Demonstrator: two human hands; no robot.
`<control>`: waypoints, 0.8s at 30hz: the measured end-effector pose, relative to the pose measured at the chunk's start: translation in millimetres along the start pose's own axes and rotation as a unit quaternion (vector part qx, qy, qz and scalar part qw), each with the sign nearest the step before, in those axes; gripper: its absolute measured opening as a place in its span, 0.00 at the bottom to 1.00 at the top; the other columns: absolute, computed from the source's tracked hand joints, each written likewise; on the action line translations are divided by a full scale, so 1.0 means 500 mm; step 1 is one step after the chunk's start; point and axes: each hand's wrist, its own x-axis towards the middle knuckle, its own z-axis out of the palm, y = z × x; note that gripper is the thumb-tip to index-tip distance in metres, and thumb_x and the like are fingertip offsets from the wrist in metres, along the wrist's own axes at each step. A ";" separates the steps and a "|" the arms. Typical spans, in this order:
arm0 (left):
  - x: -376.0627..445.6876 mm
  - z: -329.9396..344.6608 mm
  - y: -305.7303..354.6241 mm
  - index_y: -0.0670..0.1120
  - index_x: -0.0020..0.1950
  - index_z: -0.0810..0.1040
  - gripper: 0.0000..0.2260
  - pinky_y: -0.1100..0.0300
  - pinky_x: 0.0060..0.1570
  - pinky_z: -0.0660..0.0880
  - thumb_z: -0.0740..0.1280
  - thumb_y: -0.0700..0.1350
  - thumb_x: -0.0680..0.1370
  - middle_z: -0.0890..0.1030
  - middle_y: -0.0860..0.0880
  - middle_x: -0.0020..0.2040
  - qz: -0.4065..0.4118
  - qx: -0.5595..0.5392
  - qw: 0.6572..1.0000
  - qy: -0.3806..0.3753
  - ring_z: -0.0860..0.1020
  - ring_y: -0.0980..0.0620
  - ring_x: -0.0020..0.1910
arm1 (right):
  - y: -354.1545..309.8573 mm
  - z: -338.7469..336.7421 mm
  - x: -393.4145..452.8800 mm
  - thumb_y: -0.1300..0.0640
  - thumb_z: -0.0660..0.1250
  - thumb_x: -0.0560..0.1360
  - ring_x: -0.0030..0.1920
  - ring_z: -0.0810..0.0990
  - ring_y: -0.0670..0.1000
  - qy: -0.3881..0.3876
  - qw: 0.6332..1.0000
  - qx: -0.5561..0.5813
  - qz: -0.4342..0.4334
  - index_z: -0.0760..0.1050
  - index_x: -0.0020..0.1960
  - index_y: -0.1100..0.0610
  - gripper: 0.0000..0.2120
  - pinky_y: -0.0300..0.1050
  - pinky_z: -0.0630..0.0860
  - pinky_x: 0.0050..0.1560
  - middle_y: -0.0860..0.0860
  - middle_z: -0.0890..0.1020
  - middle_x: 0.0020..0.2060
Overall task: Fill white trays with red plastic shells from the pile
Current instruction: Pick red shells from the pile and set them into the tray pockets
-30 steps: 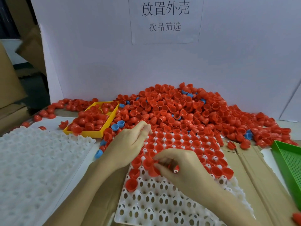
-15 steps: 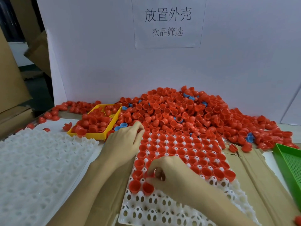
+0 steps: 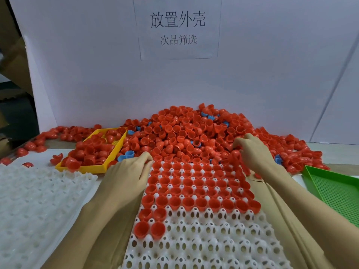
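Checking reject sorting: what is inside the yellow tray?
The yellow tray holds loose red shells, heaped unevenly. No blue pieces show inside. Its floor is mostly covered; only a patch of mesh shows near the far end.

Red shells (image 3: 186, 136), white perforated tray (image 3: 204, 241)

White backboard (image 3: 272, 74) with paper sign (image 3: 177, 28); brown cardboard (image 3: 11, 61) stacked left; light even.

yellow tray (image 3: 101, 168) left, green mesh tray (image 3: 338, 193) right, blue caps (image 3: 129, 153) scattered, printed paper sign (image 3: 177, 28) on white backboard (image 3: 87, 74).
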 end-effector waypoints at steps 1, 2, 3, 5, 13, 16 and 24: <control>0.000 0.000 -0.001 0.54 0.53 0.74 0.07 0.60 0.29 0.65 0.57 0.50 0.85 0.75 0.57 0.33 -0.001 -0.001 1.000 -0.003 0.74 0.56 0.32 | 0.015 0.009 0.006 0.66 0.67 0.79 0.55 0.77 0.57 -0.014 1.000 -0.020 -0.018 0.81 0.63 0.50 0.17 0.48 0.73 0.45 0.53 0.77 0.55; 0.000 0.000 -0.003 0.54 0.53 0.74 0.07 0.59 0.30 0.67 0.57 0.50 0.85 0.76 0.57 0.34 -0.001 -0.001 1.000 -0.005 0.75 0.56 0.33 | 0.024 0.017 0.009 0.65 0.67 0.79 0.55 0.77 0.57 -0.030 0.998 -0.031 -0.038 0.80 0.65 0.49 0.19 0.50 0.75 0.45 0.53 0.77 0.55; 0.000 0.001 -0.004 0.54 0.53 0.74 0.07 0.59 0.30 0.67 0.57 0.50 0.85 0.77 0.57 0.34 0.000 -0.001 1.000 -0.006 0.76 0.55 0.33 | 0.029 0.026 0.010 0.65 0.67 0.79 0.53 0.78 0.57 -0.041 0.997 -0.038 -0.053 0.79 0.67 0.48 0.20 0.50 0.76 0.44 0.52 0.76 0.53; 0.000 0.002 -0.006 0.54 0.53 0.74 0.08 0.60 0.29 0.66 0.57 0.50 0.85 0.77 0.57 0.35 0.002 0.001 1.000 -0.007 0.76 0.55 0.33 | 0.030 0.042 0.010 0.64 0.68 0.79 0.51 0.78 0.55 -0.032 0.996 -0.045 -0.066 0.79 0.68 0.49 0.20 0.49 0.78 0.43 0.52 0.76 0.51; 0.001 0.004 -0.013 0.54 0.53 0.75 0.08 0.61 0.30 0.67 0.56 0.51 0.85 0.77 0.57 0.34 0.001 0.005 1.000 -0.021 0.76 0.56 0.33 | 0.030 0.060 0.024 0.59 0.71 0.80 0.53 0.78 0.55 0.008 0.997 -0.067 -0.048 0.79 0.65 0.56 0.14 0.47 0.77 0.50 0.53 0.80 0.52; 0.002 0.001 -0.017 0.54 0.53 0.75 0.08 0.60 0.30 0.69 0.56 0.51 0.85 0.77 0.57 0.34 0.003 0.008 1.000 -0.017 0.76 0.56 0.33 | 0.041 0.043 0.023 0.53 0.73 0.78 0.54 0.76 0.56 0.019 1.000 0.022 -0.004 0.81 0.58 0.58 0.12 0.50 0.76 0.51 0.55 0.78 0.51; -0.002 -0.001 -0.005 0.54 0.52 0.76 0.07 0.62 0.28 0.67 0.59 0.51 0.85 0.76 0.58 0.32 0.017 0.002 1.000 0.001 0.75 0.57 0.31 | 0.008 -0.040 -0.049 0.56 0.69 0.82 0.52 0.85 0.49 0.072 0.915 0.391 0.065 0.84 0.59 0.57 0.09 0.44 0.81 0.53 0.51 0.87 0.52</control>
